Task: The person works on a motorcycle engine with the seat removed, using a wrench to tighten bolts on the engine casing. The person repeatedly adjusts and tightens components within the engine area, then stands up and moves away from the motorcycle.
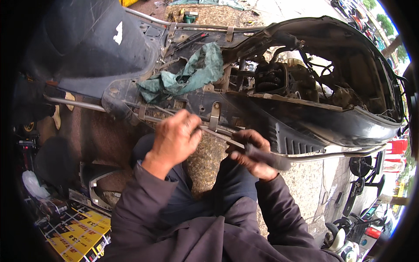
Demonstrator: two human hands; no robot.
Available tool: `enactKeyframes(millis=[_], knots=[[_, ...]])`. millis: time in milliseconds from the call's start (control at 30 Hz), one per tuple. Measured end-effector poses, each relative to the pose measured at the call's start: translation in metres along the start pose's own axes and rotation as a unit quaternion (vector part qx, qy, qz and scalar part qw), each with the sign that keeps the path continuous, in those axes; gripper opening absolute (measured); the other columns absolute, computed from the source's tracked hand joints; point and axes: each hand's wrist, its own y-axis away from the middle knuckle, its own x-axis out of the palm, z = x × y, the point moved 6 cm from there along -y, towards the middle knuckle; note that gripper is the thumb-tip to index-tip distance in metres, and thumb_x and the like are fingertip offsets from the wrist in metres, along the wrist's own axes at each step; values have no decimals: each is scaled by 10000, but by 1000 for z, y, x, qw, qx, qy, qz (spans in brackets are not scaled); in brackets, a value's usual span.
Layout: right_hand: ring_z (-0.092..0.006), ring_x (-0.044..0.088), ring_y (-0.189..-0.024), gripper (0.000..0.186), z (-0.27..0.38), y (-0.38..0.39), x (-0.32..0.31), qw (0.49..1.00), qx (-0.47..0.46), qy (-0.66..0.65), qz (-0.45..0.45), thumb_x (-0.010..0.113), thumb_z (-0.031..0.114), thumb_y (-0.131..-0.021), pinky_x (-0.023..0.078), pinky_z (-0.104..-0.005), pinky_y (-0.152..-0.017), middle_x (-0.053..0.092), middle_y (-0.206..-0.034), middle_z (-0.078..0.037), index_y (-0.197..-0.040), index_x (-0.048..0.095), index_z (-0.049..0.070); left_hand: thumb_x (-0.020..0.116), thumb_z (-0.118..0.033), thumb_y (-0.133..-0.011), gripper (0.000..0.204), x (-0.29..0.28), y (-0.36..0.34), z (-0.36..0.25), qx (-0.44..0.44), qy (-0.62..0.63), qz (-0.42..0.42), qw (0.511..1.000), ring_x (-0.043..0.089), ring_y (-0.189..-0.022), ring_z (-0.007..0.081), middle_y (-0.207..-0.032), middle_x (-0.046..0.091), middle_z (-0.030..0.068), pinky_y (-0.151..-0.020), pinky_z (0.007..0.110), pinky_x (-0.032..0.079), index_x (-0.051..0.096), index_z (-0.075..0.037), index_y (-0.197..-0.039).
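Note:
My right hand (255, 168) is closed round a long screwdriver (266, 158), its dark handle sticking out to the right. The grey metal shaft slants up and left to my left hand (172, 135), whose fingers curl round it. A thin rod end in line with the shaft shows beyond that hand; the tip itself I cannot make out. Both hands are over my knees, beside the near edge of a black scooter (366, 129). On the scooter's floorboard lies a crumpled green cloth (192, 74), just beyond my left hand.
An exposed engine (273, 78) sits in the scooter's uncovered body at right. The dark seat-like panel (91, 39) fills the upper left. Metal tube rails (78, 103) run along the frame. Yellow boxes (80, 231) lie lower left; parked scooters (349, 231) stand lower right.

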Motion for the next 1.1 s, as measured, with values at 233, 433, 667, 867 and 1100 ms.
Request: enactKeyframes(millis=[233,433,667,867,1100], knots=[[-212,722,-849,311,-28,-13,7,971,73,-219,-60,705,95,-983,624,-366,-756,705,-1015,-143,-1219,549,-32,760,-206,-863,181,-25,-25,85,-114,-139,-32,983,665,-878,410,-913,671,159,-751,506,521,710,-62,-960],[-126,693,-820,182,-12,-10,-2,993,30,-70,-85,699,25,-968,575,-286,-725,700,-931,-57,-1126,629,-31,731,-272,-886,272,-32,-44,136,-175,-236,9,956,670,-1027,437,-1098,661,184,-855,566,543,692,-91,-1085],[-370,738,-840,214,42,-2,-50,933,-139,271,-194,768,81,-863,580,-379,-727,727,-911,-211,-1039,689,-13,765,-200,-819,308,-26,-45,139,-249,-253,-55,933,659,-1031,422,-1120,644,181,-866,531,532,699,-63,-1087],[-402,725,-819,205,33,-7,-62,932,-121,265,-214,777,110,-861,574,-410,-705,720,-872,-220,-1009,698,-9,730,-152,-827,270,-4,-62,94,-129,-149,-145,970,670,-936,410,-1013,680,166,-793,513,527,678,-77,-1081],[-346,689,-708,175,23,-2,-73,923,-127,236,-275,779,106,-852,538,-396,-637,690,-811,-195,-974,715,-2,710,-43,-816,194,44,-86,59,-15,33,-148,988,697,-781,354,-882,705,155,-707,438,551,680,-21,-1006]])
